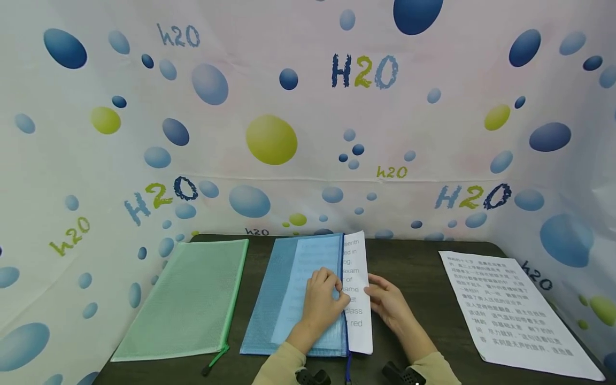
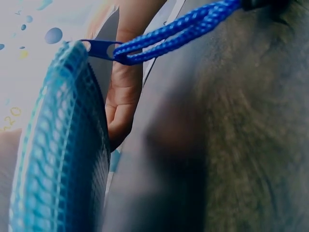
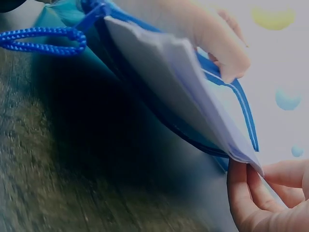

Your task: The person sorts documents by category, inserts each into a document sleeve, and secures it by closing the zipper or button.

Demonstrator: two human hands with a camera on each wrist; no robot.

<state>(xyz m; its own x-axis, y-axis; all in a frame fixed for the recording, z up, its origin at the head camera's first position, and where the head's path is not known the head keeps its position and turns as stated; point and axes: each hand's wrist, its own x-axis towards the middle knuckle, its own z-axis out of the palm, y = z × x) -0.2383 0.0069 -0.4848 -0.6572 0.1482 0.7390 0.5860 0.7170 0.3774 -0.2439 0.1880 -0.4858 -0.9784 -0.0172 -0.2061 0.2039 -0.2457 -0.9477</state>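
Observation:
A blue mesh zip pouch (image 1: 262, 321) lies upright on the table, a stack of printed paper (image 1: 358, 331) partly inside it and jutting out past its right-hand opening. My left hand (image 1: 321, 302) pinches the pouch's upper layer at the zip edge. With thumb and fingers, my right hand (image 1: 392, 303) holds the outer edge of the paper stack. In the right wrist view the pouch mouth gapes, and the paper (image 3: 169, 72) sits between its two blue edges. A blue cord (image 2: 178, 31) hangs from the zip pull at the pouch's near corner.
To the left lies a green mesh zip pouch (image 1: 187, 299) with a green cord pull (image 1: 216, 358). Sheets printed with Chinese characters (image 1: 517, 315) lie at the right of the dark wooden table (image 1: 404, 256). A backdrop with bubbles stands behind.

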